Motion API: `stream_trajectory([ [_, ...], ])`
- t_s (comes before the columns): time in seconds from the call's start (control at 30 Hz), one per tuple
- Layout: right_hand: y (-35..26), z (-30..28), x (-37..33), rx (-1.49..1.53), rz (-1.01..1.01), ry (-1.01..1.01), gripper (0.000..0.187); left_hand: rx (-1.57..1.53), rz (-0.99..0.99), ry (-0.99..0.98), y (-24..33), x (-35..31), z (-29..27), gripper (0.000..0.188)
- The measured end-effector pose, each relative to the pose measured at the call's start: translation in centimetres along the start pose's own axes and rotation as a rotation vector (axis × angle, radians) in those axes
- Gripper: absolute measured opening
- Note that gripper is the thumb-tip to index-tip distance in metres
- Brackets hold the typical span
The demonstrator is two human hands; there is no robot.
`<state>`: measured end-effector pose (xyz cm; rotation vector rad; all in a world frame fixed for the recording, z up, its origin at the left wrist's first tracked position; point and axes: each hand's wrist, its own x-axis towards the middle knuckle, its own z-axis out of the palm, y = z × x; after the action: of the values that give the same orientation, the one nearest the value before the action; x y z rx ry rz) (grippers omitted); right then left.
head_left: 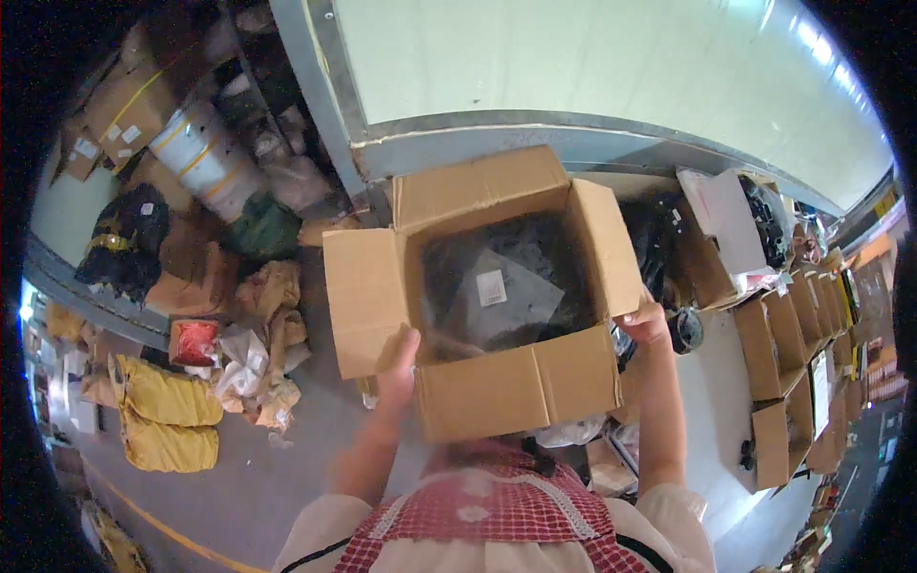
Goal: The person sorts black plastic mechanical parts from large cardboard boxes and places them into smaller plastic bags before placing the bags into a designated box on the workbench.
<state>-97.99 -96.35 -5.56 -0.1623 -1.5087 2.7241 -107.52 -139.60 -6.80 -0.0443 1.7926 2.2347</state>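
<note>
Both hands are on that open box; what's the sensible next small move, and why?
Perhaps steady the box level: the left hand and right hand hold opposite sides, but the flaps are open, leaving the plastic inside uncovered.

Left of me: yellow sacking [170, 430] on grey floor [320, 430]; small red-filled box [194, 342] just beside crumpled brown paper [275, 298]. Ahead I see a pale wall panel [573, 57]; to my right, open cartons [764, 358].

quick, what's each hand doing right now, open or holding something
Left hand: closed on the open cardboard box, gripping near its left flap.
Right hand: closed on the same box, gripping its right flap.
</note>
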Motion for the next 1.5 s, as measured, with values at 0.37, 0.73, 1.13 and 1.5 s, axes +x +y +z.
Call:
stream_trajectory([
  [0.37,3.1,5.4,3.9,0.033,-0.339,0.698,0.08,-0.184,-0.391,-0.225,-5.3,0.4,-2.2,0.046],
  [0.73,1.6,4.2,6.8,-0.069,-0.351,0.627,0.075,0.496,-0.255,-0.212,-0.6,-0.6,-1.6,0.041],
  [1.13,4.5,4.7,-9.1,-0.107,-0.354,0.778,0.07,0.653,0.438,-0.233,13.1,-7.7,5.9,0.012],
  [1.5,6.6,-2.9,-32.8,0.0,-0.366,1.107,0.065,1.209,0.915,-0.956,4.3,-13.2,23.4,0.018],
])
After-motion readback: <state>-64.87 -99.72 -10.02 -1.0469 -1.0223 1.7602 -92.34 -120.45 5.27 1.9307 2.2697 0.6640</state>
